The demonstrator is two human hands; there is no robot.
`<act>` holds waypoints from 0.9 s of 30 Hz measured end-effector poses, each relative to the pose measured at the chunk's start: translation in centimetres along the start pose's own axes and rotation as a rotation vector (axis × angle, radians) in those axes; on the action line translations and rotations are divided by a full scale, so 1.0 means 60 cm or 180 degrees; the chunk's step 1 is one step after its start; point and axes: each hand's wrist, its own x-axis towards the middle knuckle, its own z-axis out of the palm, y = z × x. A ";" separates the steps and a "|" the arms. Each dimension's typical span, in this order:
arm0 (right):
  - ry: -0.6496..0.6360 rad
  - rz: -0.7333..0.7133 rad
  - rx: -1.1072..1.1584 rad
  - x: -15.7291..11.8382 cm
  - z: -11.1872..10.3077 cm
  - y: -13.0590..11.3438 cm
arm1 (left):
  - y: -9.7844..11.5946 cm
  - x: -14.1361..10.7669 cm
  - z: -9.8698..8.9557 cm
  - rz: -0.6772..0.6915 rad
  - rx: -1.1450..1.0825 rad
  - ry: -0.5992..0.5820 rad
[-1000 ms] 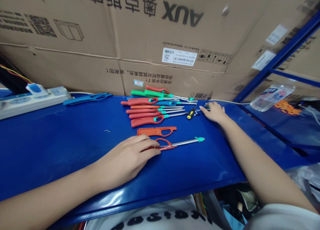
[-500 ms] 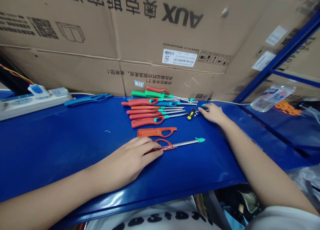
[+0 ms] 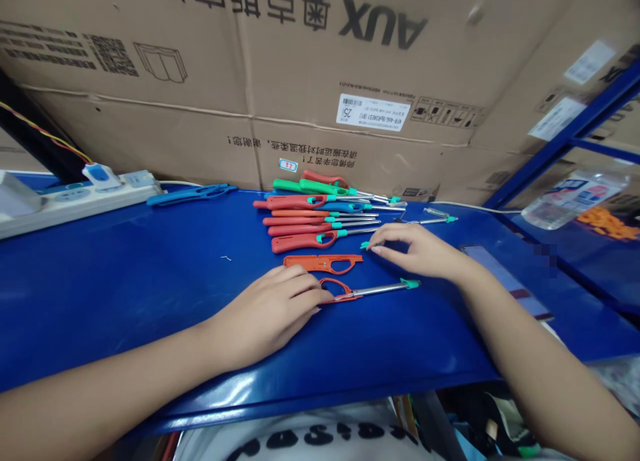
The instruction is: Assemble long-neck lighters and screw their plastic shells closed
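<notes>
My left hand [image 3: 275, 311] lies over the handle end of an opened orange gas lighter [image 3: 345, 295], its fingers curled down onto it. The metal tube [image 3: 380, 289] of this lighter points right and ends in a green tip piece. My right hand [image 3: 417, 247] pinches a small green plastic part [image 3: 365, 245] between thumb and fingertips, above and to the right of the lighter. An empty orange handle half [image 3: 323, 263] lies just beyond my left fingers. Behind it, several red, green and blue lighters [image 3: 303, 241] form a row, tubes pointing right.
A white power strip [image 3: 75, 204] and a blue handle piece [image 3: 193, 195] sit at the left back. Cardboard boxes [image 3: 300, 81] stand behind the blue table [image 3: 125, 274]. At the right are a phone [image 3: 505, 281], a plastic bottle [image 3: 570, 197] and orange pieces [image 3: 607, 224].
My right hand has come left and nearer from the far right of the row, carrying the small green part. My left hand stays on the opened lighter. The view has shifted slightly.
</notes>
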 end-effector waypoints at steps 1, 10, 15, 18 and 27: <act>-0.0169 -0.0081 -0.0024 0.000 0.004 -0.008 | 0.000 0.001 0.001 -0.0031 -0.0006 0.0016; -0.0559 -0.0099 -0.0093 -0.005 0.000 0.003 | 0.000 0.009 0.009 -0.0077 -0.0166 0.0248; -0.0343 0.0215 -0.0337 -0.005 0.003 0.002 | 0.001 0.010 0.006 -0.0097 -0.0265 0.0318; -0.0256 0.0506 -0.0562 -0.005 0.009 0.004 | 0.004 0.008 0.006 -0.0098 -0.0362 0.0364; -0.0523 0.0638 -0.0755 -0.003 0.020 0.010 | 0.007 0.007 0.008 -0.0448 -0.0197 0.0157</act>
